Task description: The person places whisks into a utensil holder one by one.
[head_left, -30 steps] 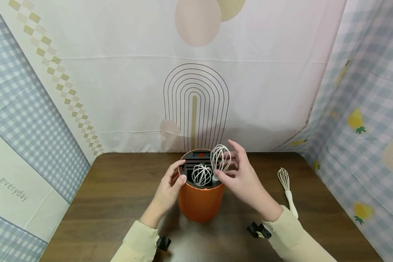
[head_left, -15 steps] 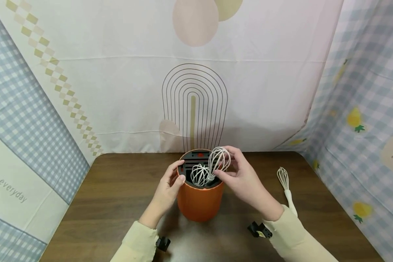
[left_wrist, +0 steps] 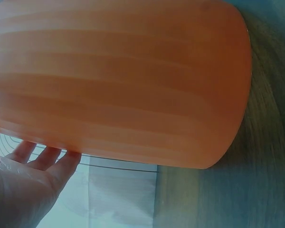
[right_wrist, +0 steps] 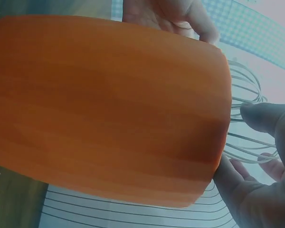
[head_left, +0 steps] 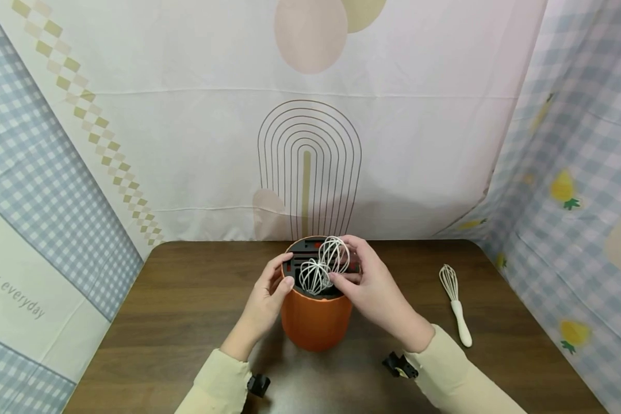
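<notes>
An orange utensil holder [head_left: 315, 325] with a black slotted top stands on the table. My left hand [head_left: 263, 294] grips its left side, thumb on the rim and fingers round the wall; in the left wrist view the fingers touch the orange surface. Two white whisks stand in the holder, their handles hidden inside. The front-left whisk [head_left: 314, 278] sits lower. Behind and right of it, the other whisk [head_left: 335, 253] leans in my right hand [head_left: 375, 287], which pinches it near the base of its wires. The right wrist view shows the thumb over wires above the rim.
A third whisk [head_left: 459, 316] with a white handle lies on the wooden table [head_left: 186, 310], right of the holder. Patterned cloth [head_left: 207, 161] hangs behind the table's back edge and at both sides.
My right hand has moved left and slightly lower with its whisk, which is now closer to the front-left whisk. The left hand stays on the holder.
</notes>
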Motion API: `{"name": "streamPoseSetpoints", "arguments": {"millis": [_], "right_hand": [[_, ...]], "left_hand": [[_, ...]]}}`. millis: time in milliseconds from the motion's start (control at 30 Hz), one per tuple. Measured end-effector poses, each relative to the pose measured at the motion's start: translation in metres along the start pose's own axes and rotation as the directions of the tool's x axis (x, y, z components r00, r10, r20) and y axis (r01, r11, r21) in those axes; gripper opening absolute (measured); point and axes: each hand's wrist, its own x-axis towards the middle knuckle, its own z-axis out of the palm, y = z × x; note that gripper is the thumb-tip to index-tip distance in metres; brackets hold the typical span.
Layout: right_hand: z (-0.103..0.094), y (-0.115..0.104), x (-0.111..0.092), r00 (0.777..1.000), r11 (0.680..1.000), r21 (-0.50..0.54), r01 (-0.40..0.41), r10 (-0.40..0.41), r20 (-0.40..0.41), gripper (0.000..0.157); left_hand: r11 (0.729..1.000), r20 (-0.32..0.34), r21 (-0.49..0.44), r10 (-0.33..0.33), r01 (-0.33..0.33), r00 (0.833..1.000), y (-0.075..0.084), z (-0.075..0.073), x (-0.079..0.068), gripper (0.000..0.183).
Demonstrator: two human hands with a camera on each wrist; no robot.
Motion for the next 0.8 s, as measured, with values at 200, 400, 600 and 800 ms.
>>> {"name": "streamPoseSetpoints", "arguments": {"millis": [200, 400, 600, 800], "right_hand": [[-0.002, -0.004, 0.003, 0.999, 0.974, -0.225, 0.017, -0.009, 0.035, 0.060], [-0.009, -0.006, 0.001, 0.993, 0.961, -0.276, -0.013, 0.045, 0.110, 0.065], [-0.019, -0.002, -0.003, 0.992, 0.996, -0.071, 0.059, -0.050, 0.120, 0.062], [-0.018, -0.002, -0.003, 0.991, 0.987, -0.092, 0.129, -0.125, 0.048, 0.047]], "left_hand": [[1.000, 0.012, 0.000, -0.019, 0.019, 1.000, 0.027, 0.001, -0.002, 0.047], [1.000, -0.002, -0.010, -0.021, 0.021, 1.000, 0.000, 0.001, 0.000, 0.048], [0.999, 0.011, -0.010, -0.032, 0.032, 0.999, 0.015, 0.000, 0.000, 0.048], [1.000, 0.022, 0.000, -0.026, 0.026, 0.999, 0.035, 0.000, -0.002, 0.047]]}}
